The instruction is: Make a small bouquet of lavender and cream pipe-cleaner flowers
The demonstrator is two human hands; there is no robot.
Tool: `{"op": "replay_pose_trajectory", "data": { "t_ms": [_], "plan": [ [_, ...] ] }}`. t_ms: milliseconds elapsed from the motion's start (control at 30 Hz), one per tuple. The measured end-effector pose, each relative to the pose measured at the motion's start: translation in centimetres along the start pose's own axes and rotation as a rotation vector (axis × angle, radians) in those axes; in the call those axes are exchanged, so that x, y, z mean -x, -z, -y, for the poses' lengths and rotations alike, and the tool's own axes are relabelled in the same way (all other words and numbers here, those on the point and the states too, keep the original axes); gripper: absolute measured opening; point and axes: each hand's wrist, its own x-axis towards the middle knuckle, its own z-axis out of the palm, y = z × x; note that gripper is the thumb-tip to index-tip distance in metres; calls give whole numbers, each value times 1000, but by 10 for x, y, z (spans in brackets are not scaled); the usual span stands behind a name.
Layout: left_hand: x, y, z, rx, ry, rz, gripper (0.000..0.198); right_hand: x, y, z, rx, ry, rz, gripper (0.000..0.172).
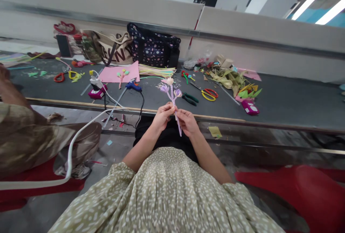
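Observation:
Both hands hold a purple pipe-cleaner flower (172,93) upright over the front edge of the table. It branches into two purple blooms and a cream one at the top. My left hand (164,113) pinches the stem just below the fork. Close beside it, my right hand (188,121) has its fingers closed on the lower stem, whose end sticks out beneath. On the table just beyond lie dark green-handled pliers (190,99), scissors with red and yellow handles (209,94) and a blue glue gun (134,85).
A pink sheet (109,74) with another pipe-cleaner piece lies left, beside a bundle of pale pipe cleaners (156,70). Bags (153,46) stand against the partition. A white cable (70,150) hangs left, near another person (29,136). A red stool (302,186) stands right.

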Motion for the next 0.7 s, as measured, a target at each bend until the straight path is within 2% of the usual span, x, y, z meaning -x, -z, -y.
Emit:
{"op": "replay_pose_trajectory", "data": {
  "t_ms": [167, 300, 700],
  "plan": [
    [0, -3, 0, -27, -45, -52, 25, -3, -1, -4, 34, 101, -83, 31],
    [-3, -5, -1, 14, -87, -120, 31, -5, -1, -10, 62, 125, -116, 28],
    [-13, -6, -1, 82, -123, -265, 24, -6, -2, -16, 49, 88, -75, 32]
  ]
}}
